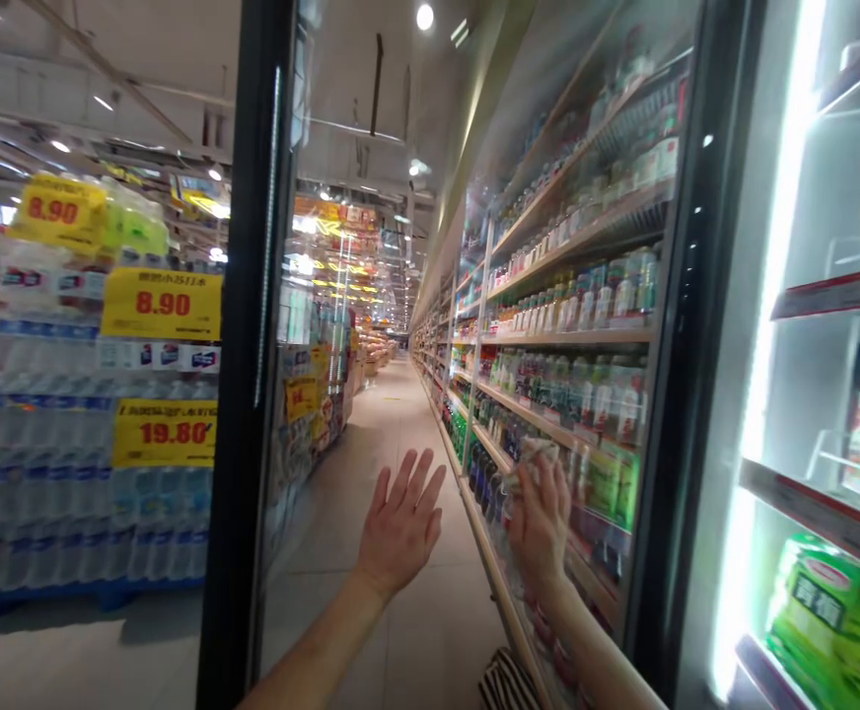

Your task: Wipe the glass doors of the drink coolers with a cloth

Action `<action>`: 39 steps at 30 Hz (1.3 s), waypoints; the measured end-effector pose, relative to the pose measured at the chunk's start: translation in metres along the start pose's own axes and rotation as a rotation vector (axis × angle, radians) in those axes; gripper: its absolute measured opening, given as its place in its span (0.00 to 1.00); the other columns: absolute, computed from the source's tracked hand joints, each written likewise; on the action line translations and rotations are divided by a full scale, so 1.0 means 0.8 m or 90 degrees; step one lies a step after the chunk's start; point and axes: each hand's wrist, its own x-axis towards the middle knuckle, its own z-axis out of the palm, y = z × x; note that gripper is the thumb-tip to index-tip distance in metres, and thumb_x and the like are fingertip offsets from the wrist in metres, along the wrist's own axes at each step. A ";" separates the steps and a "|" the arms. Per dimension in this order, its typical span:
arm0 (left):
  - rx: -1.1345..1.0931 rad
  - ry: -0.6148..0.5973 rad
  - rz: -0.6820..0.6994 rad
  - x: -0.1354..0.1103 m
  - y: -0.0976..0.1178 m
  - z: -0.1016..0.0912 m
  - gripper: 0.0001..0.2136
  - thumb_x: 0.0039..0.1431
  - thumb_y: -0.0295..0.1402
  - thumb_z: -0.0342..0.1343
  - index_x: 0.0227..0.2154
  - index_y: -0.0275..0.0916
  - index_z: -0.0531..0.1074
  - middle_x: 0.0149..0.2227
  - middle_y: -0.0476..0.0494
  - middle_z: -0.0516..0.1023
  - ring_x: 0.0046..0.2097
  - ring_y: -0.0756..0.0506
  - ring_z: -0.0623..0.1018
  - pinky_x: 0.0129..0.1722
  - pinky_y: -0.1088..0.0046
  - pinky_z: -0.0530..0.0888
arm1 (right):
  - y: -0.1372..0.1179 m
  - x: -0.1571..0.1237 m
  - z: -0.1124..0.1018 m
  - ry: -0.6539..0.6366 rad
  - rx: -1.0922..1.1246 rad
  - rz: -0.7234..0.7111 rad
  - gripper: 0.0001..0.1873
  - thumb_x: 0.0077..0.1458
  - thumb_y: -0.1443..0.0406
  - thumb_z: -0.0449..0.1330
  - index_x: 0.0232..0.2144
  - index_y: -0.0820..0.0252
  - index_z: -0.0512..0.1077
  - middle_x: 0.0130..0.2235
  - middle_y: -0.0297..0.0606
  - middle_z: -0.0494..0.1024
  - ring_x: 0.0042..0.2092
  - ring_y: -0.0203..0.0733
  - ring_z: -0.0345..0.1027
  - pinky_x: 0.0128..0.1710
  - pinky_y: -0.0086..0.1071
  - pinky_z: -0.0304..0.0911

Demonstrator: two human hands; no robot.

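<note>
A glass fridge door [326, 296] with a black frame stands swung open in front of me. My left hand [400, 528] lies flat against the glass, open, with its fingers spread upward. My right hand [540, 528] is raised near the door's right side. Its fingers are closed on a pale crumpled wad [530, 459], cloth or paper, held against the glass. Through the pane I see a supermarket aisle and long shelves of bottled drinks [570, 385].
The lit fridge interior [807, 394] is at the right, with wire shelves and green packs [836, 621] low down. Stacked water bottle packs with yellow price signs [160, 306] stand at the left. The tiled aisle floor [393, 414] runs ahead.
</note>
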 end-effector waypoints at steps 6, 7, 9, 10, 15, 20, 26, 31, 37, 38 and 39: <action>0.002 0.004 0.000 -0.007 0.001 0.001 0.24 0.57 0.36 0.50 0.57 0.42 0.60 0.58 0.43 0.64 0.64 0.44 0.52 0.63 0.60 0.46 | -0.008 -0.008 -0.003 -0.057 0.018 -0.042 0.30 0.55 0.73 0.48 0.59 0.51 0.56 0.61 0.39 0.57 0.64 0.52 0.45 0.59 0.54 0.47; 0.000 0.007 0.002 -0.008 0.001 0.001 0.24 0.57 0.36 0.50 0.57 0.42 0.60 0.58 0.43 0.64 0.64 0.44 0.52 0.63 0.60 0.46 | -0.005 -0.007 -0.003 -0.021 0.003 0.007 0.29 0.55 0.73 0.49 0.59 0.51 0.55 0.62 0.41 0.56 0.64 0.53 0.44 0.58 0.55 0.48; -0.004 0.011 0.004 -0.010 0.001 0.001 0.23 0.57 0.36 0.49 0.57 0.42 0.60 0.58 0.43 0.64 0.64 0.44 0.53 0.63 0.60 0.46 | -0.003 -0.007 -0.004 0.024 -0.014 0.075 0.29 0.55 0.72 0.49 0.60 0.53 0.54 0.63 0.43 0.53 0.64 0.55 0.43 0.57 0.57 0.50; -0.005 0.012 0.003 -0.010 0.002 0.001 0.23 0.57 0.35 0.49 0.57 0.42 0.60 0.58 0.43 0.64 0.64 0.44 0.53 0.63 0.61 0.46 | -0.006 -0.010 -0.004 0.014 -0.012 0.077 0.30 0.55 0.72 0.49 0.60 0.54 0.54 0.63 0.44 0.52 0.64 0.55 0.43 0.57 0.56 0.50; -0.007 0.009 0.004 -0.015 0.001 0.000 0.23 0.56 0.36 0.49 0.56 0.42 0.61 0.58 0.43 0.64 0.64 0.44 0.54 0.63 0.61 0.46 | -0.021 -0.026 -0.003 -0.117 0.026 -0.093 0.32 0.54 0.74 0.48 0.60 0.50 0.54 0.61 0.38 0.59 0.64 0.51 0.44 0.60 0.53 0.46; -0.003 0.003 0.011 -0.017 -0.001 -0.001 0.23 0.56 0.35 0.49 0.56 0.42 0.61 0.58 0.43 0.65 0.64 0.45 0.54 0.63 0.61 0.47 | -0.018 -0.022 0.003 0.024 -0.016 0.081 0.31 0.56 0.71 0.49 0.61 0.53 0.51 0.64 0.43 0.51 0.64 0.56 0.42 0.57 0.56 0.49; -0.031 0.011 0.005 -0.018 -0.001 -0.002 0.22 0.57 0.35 0.49 0.56 0.42 0.61 0.58 0.44 0.64 0.64 0.45 0.54 0.63 0.63 0.45 | -0.036 -0.033 0.003 -0.086 0.030 -0.052 0.32 0.55 0.74 0.48 0.61 0.50 0.51 0.61 0.39 0.59 0.64 0.52 0.43 0.60 0.54 0.46; -0.015 0.006 0.012 -0.020 -0.001 -0.002 0.22 0.57 0.35 0.49 0.56 0.42 0.61 0.58 0.44 0.65 0.64 0.45 0.54 0.63 0.62 0.46 | -0.041 -0.029 0.004 -0.009 0.008 0.057 0.31 0.55 0.73 0.47 0.61 0.54 0.51 0.63 0.43 0.54 0.64 0.55 0.41 0.58 0.56 0.48; -0.024 0.005 0.017 -0.022 -0.004 -0.004 0.22 0.57 0.36 0.49 0.56 0.42 0.61 0.57 0.44 0.65 0.64 0.46 0.54 0.63 0.64 0.46 | -0.035 -0.030 0.004 -0.086 0.029 -0.055 0.31 0.54 0.74 0.47 0.60 0.51 0.54 0.61 0.39 0.60 0.64 0.52 0.44 0.60 0.55 0.46; -0.029 0.004 0.021 -0.022 -0.005 -0.004 0.22 0.57 0.35 0.49 0.56 0.42 0.61 0.57 0.45 0.65 0.64 0.46 0.54 0.63 0.64 0.46 | -0.031 -0.027 0.004 -0.049 0.014 -0.016 0.31 0.55 0.73 0.48 0.60 0.51 0.53 0.61 0.40 0.58 0.64 0.53 0.44 0.59 0.56 0.47; -0.033 0.003 0.026 -0.023 -0.006 -0.005 0.22 0.57 0.35 0.49 0.56 0.42 0.61 0.58 0.45 0.65 0.64 0.46 0.54 0.63 0.65 0.46 | -0.027 -0.025 0.004 -0.012 0.000 0.027 0.31 0.56 0.72 0.48 0.61 0.52 0.52 0.62 0.41 0.56 0.64 0.54 0.43 0.58 0.57 0.47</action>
